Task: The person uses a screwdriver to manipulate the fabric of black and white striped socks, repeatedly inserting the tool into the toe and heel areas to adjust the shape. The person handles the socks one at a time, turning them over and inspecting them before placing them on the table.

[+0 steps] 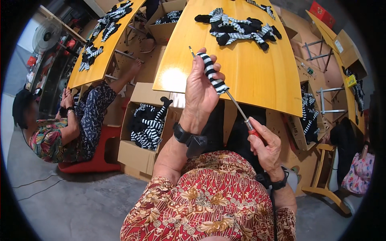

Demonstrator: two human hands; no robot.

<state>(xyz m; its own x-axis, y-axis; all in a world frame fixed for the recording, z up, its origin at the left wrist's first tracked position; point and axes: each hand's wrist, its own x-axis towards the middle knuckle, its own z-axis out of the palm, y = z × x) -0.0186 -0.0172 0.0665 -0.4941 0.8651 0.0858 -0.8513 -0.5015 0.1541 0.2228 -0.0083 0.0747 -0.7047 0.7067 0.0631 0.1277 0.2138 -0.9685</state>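
My left hand [201, 90] is raised in front of me and grips a small black-and-white striped fabric piece [213, 74] that is threaded over a thin metal rod [235, 103]. The rod's tip pokes out above my fingers. My right hand [265, 144] holds the rod's red handle [254, 133] lower down, above my lap. A pile of black and striped pieces [239, 28] lies on the yellow wooden table [261, 80] beyond my hands.
An open cardboard box [138, 154] with several striped pieces stands on the floor at my left. Another person [68, 128] sits on a red stool at a second yellow table [100, 52]. More boxes [299, 132] and a wooden stool [325, 176] are at the right. A fan [46, 36] stands far left.
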